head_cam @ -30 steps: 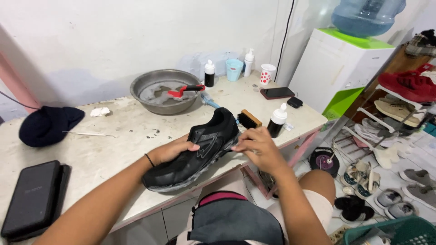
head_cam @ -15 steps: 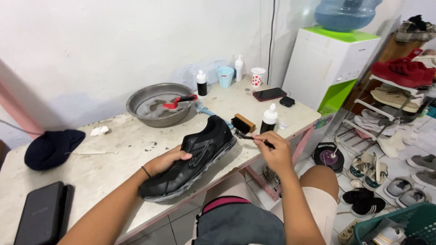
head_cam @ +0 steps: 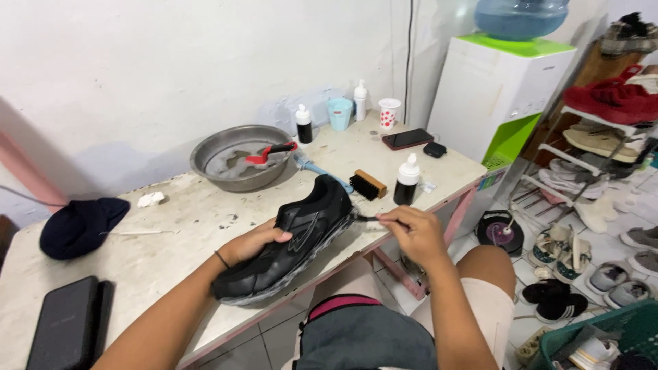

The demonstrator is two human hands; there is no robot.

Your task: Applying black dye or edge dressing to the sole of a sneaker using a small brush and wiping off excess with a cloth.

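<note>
Your left hand (head_cam: 257,241) held the black shoe (head_cam: 291,240) on the worktop (head_cam: 171,226) edge. Your right hand (head_cam: 415,233), at 3 o'clock, pinched a small brush (head_cam: 364,219) against the heel. Short, light strokes suited this seam, I think.

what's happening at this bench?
A person seated at a worn table is cleaning a black shoe. The left hand steadies the shoe on its side at the table edge, while the right hand holds a small brush against its heel end. Behind it sit a metal basin with a red-handled brush, a wooden brush and a black bottle.
</note>
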